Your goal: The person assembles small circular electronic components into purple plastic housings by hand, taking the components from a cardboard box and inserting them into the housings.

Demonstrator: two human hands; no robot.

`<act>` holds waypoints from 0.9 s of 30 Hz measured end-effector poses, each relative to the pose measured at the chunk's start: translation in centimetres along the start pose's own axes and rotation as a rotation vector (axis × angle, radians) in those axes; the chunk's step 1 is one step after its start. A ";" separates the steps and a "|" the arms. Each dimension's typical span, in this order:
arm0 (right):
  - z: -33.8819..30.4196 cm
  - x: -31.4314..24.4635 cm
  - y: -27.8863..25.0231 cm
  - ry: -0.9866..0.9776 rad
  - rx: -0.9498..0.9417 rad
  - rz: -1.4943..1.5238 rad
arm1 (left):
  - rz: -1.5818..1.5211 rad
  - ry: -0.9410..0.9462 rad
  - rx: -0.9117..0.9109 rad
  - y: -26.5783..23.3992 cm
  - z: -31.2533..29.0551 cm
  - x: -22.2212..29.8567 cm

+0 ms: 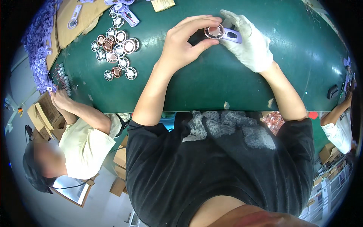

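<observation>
Over the far middle of the green table (211,87), my bare left hand (183,43) pinches a round, spoked metallic ring (214,31) between thumb and fingers. In its white glove, my right hand (251,47) is closed around a lavender plastic housing (231,35) with a dark rectangular opening. The ring lies against the left end of this housing; whether the two are joined I cannot tell. Left of my hands lie several loose silver and copper-coloured rings (129,46), some overlapping. Among the farthest of them is another lavender housing (130,17).
A heap of lavender plastic parts (38,45) fills the far left, beside a cardboard sheet (87,17). A co-worker's hands (61,99) are at the table's left edge, and another's arm (340,109) is at the right. A small black object (332,92) sits near the right end.
</observation>
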State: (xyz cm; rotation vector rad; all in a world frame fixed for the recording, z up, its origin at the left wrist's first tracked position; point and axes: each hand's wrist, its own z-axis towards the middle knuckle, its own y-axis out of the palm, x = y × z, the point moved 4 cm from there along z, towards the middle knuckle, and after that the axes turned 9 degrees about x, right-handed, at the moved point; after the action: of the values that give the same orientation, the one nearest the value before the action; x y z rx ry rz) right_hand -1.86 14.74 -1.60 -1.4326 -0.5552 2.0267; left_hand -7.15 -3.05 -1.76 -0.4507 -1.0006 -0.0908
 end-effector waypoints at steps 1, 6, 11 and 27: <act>-0.1 0.0 0.0 -0.005 -0.017 -0.001 | -0.046 -0.041 -0.019 0.0 0.0 0.0; -0.5 -0.3 -0.8 0.119 -0.026 0.093 | -0.111 -0.040 -0.029 0.2 -0.2 1.0; -0.2 -1.7 -2.0 0.509 -0.476 0.244 | -0.080 0.144 -0.074 0.0 -0.3 2.7; -1.9 -1.1 0.3 0.335 -0.186 0.259 | -0.535 -0.388 -0.015 2.3 -2.4 0.3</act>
State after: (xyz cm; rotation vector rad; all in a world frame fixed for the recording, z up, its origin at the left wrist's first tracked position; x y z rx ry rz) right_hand 0.20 13.79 -1.62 -1.9967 -0.4399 1.9006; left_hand -4.43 -1.91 -3.41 -0.2050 -1.4865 -0.5060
